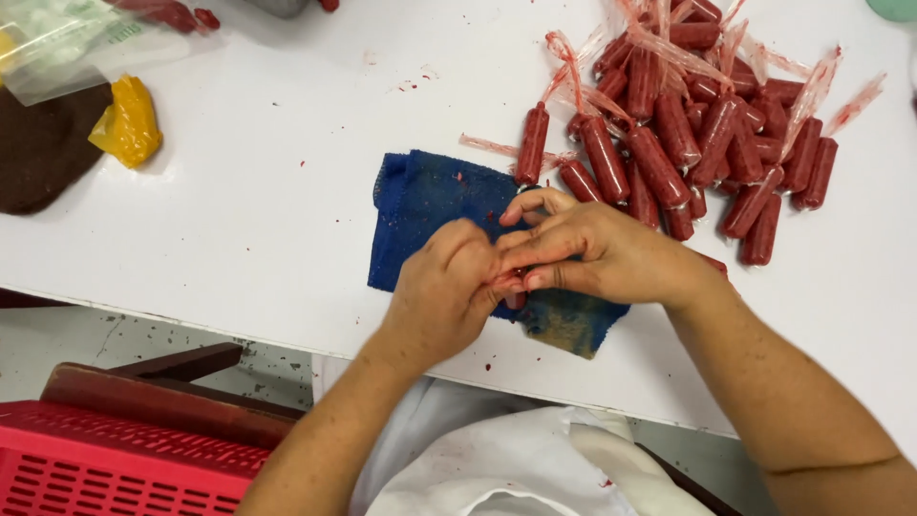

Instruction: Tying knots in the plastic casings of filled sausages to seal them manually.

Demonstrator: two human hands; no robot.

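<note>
Head view: both hands meet over a blue cloth spread on the white worktop. Left hand curled, fingers bunched tight; right hand reaches across, fingertips pinched against the left's. Between them, something small and red, mostly hidden by the fingers; it looks like the end of a thin plastic sleeve, but I cannot tell for sure. Both hands clamped together on it, held just above the cloth's near edge.

Just beyond the right hand, a heap of filled red tubes in clear wrap, loose twisted tails sticking up. One tube lies apart, touching the cloth's far edge. Red smears dot the worktop.

Judgement on doing this well: keep the pinch near the filling so the wrap closes snug, and keep the work over the cloth so drips land there. Slippery fingers look the main risk; wiping on the cloth would help grip.

Far left: yellow packet, brown cloth, clear bag. Red crate below the worktop.
</note>
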